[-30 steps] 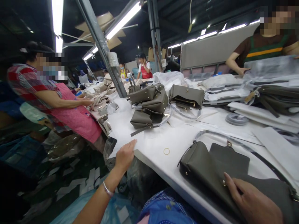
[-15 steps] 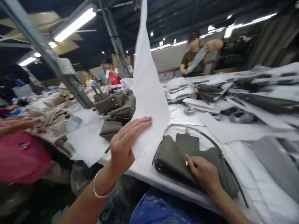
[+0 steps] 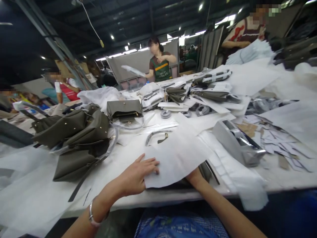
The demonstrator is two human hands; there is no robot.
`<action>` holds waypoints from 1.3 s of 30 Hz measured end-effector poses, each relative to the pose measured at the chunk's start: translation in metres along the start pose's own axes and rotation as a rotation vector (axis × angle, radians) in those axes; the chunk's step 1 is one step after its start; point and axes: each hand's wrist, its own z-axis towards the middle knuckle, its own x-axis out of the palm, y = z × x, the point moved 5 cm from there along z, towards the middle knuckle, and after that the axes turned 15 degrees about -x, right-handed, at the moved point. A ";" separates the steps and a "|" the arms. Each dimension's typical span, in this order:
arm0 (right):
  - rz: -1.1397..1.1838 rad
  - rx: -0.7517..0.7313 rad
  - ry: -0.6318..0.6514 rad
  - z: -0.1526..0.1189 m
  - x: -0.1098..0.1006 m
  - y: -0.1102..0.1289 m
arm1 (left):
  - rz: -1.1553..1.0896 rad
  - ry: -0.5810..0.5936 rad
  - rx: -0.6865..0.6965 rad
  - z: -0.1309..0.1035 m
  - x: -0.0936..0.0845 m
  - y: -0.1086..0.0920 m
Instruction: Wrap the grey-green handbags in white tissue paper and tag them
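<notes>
A white foam sheet (image 3: 177, 153) lies over most of an olive-green handbag (image 3: 205, 172) at the table's front edge. The bag's handle, a gold clasp and its right side show around the sheet. My left hand (image 3: 138, 173) rests on the sheet's left edge with its fingers spread. My right hand (image 3: 194, 177) reaches under the sheet's right part, onto the bag; its fingers are hidden.
Several olive bags (image 3: 74, 132) are heaped at the left, and one handbag (image 3: 125, 110) stands behind. To the right are a grey tape dispenser (image 3: 237, 142) and white sheets (image 3: 230, 165). Wrapped parts and coiled straps lie farther back. Other people stand across the table.
The view has turned right. The sheet that stood upright beside the bag now lies over it. My left hand has come toward the bag, and my right hand's fingers are now covered.
</notes>
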 end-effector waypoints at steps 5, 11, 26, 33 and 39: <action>-0.059 -0.034 0.099 0.006 0.012 0.007 | 0.140 -0.031 -0.068 0.003 -0.013 -0.028; -0.028 -0.071 0.154 0.012 0.004 0.016 | 0.182 -0.149 -0.047 0.028 0.027 -0.035; -0.226 -0.215 -0.224 0.008 -0.112 0.072 | 0.270 -0.212 0.107 0.012 0.082 0.002; -0.305 -0.537 0.356 0.028 -0.073 0.065 | 0.235 -0.263 0.117 0.008 0.089 0.010; -0.215 -0.461 0.537 0.016 -0.044 0.037 | 0.208 -0.386 0.133 0.003 0.089 0.015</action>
